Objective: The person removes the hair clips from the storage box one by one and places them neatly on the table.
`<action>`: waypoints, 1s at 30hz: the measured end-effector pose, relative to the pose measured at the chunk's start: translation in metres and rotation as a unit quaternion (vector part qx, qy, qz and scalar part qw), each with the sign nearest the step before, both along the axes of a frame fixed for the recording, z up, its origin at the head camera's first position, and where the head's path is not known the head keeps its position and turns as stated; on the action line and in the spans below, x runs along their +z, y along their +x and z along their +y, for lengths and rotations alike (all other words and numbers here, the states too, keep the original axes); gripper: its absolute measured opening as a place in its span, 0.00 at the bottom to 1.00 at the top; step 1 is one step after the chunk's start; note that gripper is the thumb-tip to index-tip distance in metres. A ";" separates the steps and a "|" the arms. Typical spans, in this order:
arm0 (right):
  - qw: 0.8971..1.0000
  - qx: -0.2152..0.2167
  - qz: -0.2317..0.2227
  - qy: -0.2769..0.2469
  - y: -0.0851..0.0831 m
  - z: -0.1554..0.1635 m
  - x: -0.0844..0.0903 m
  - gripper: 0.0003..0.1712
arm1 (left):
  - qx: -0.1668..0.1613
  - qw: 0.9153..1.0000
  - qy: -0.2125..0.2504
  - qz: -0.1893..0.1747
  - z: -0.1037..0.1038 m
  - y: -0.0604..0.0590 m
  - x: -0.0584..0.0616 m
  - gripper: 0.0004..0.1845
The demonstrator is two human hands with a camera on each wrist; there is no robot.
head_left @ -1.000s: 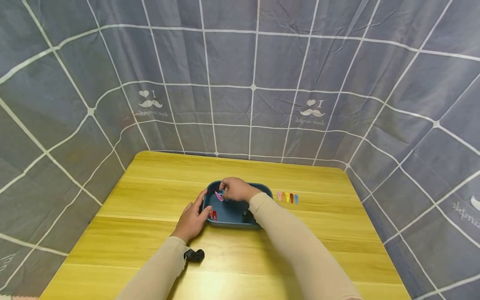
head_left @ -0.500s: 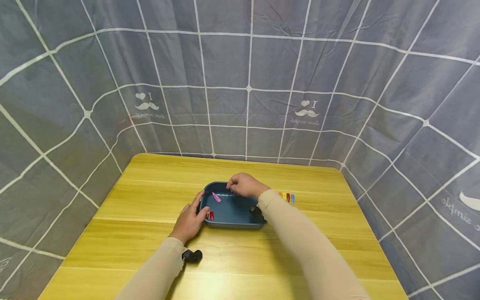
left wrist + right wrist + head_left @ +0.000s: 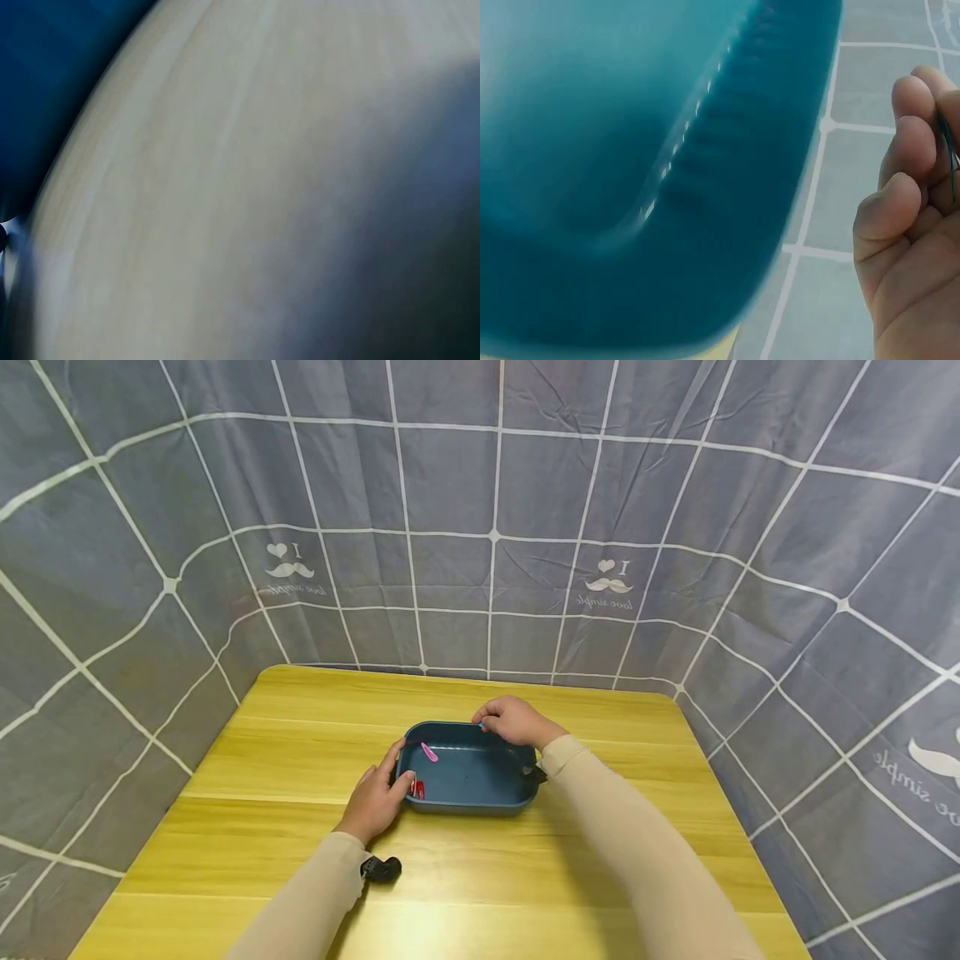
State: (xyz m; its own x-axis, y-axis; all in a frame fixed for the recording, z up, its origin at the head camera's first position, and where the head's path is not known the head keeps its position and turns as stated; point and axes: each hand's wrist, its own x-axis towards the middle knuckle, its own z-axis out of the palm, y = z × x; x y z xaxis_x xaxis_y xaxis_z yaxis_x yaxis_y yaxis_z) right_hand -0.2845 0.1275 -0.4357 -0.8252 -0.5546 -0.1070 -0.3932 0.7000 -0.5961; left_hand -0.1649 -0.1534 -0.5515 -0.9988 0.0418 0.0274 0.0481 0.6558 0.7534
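The right hand (image 3: 517,722) is over the far rim of the tray (image 3: 472,766), and it pinches a small blue clip (image 3: 481,725) between thumb and fingers. The clip is mostly hidden by the fingers; the right wrist view shows only its thin edge, while the other fingers are bent. The left hand (image 3: 372,802) rests against the left end of the tray, with fingers rather straight and spread, and the thumb reaches over the rim. Inside the tray, a pink clip (image 3: 429,752) lies slanted near the far left corner, and red clips (image 3: 419,790) are in the near left corner, just beside the left thumb. The tray stands on a wooden desk (image 3: 300,727), before a grey curtain (image 3: 450,468).
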 end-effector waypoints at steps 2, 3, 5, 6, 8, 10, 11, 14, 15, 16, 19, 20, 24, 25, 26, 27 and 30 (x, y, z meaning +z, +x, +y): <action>1.000 -0.003 -0.004 -0.004 0.000 0.008 0.002 0.17 | 0.000 1.000 0.000 -0.002 0.000 0.000 0.000 0.35; 1.000 -0.005 -0.005 -0.005 0.000 0.011 0.003 0.18 | 0.000 1.000 0.000 -0.003 0.000 0.000 0.000 0.35; 1.000 -0.011 -0.013 -0.012 -0.001 0.019 0.004 0.20 | -0.001 1.000 0.000 -0.004 0.000 0.000 0.000 0.35; 1.000 -0.015 -0.018 -0.016 -0.001 0.023 0.005 0.20 | -0.001 1.000 -0.001 -0.003 0.000 0.000 0.000 0.35; 0.999 -0.022 -0.027 -0.026 -0.002 0.030 0.006 0.21 | -0.002 1.000 0.001 -0.002 0.000 0.000 -0.001 0.35; 0.998 -0.032 -0.045 -0.043 -0.003 0.038 0.006 0.23 | -0.004 1.000 0.004 0.001 0.000 0.000 -0.001 0.35; 0.997 -0.037 -0.051 -0.050 -0.003 0.042 0.006 0.23 | -0.005 1.000 0.005 0.002 0.000 -0.001 -0.002 0.35; 0.994 -0.054 -0.064 -0.068 -0.003 0.054 0.009 0.24 | -0.008 1.000 0.005 0.005 -0.001 -0.001 -0.002 0.35; 0.994 -0.059 -0.064 -0.072 -0.003 0.058 0.010 0.24 | -0.009 1.000 0.004 0.006 -0.001 -0.002 -0.002 0.35; 0.993 -0.064 -0.061 -0.075 -0.003 0.063 0.010 0.24 | -0.009 1.000 0.003 0.005 -0.001 -0.002 -0.002 0.35; 0.992 -0.080 -0.054 -0.086 -0.003 0.075 0.010 0.25 | -0.008 1.000 0.001 0.004 -0.001 -0.002 -0.001 0.35; 0.991 -0.085 -0.052 -0.090 -0.003 0.080 0.010 0.25 | -0.007 1.000 0.002 0.002 -0.001 -0.002 -0.001 0.35; 0.988 -0.103 -0.051 -0.100 -0.004 0.097 0.008 0.26 | -0.003 1.000 0.001 0.001 0.000 -0.001 0.002 0.35; 0.988 -0.108 -0.052 -0.100 -0.004 0.101 0.007 0.27 | -0.003 1.000 0.000 0.001 0.000 -0.002 0.002 0.35; 0.987 -0.114 -0.053 -0.102 -0.005 0.106 0.006 0.27 | -0.003 1.000 0.000 0.002 0.000 -0.002 0.002 0.35; 0.986 -0.119 -0.055 -0.102 -0.006 0.111 0.004 0.27 | -0.004 1.000 -0.001 0.004 0.001 -0.002 0.002 0.35; 0.983 -0.142 -0.063 -0.103 -0.007 0.127 -0.002 0.28 | -0.004 1.000 0.000 0.002 0.001 -0.003 0.001 0.35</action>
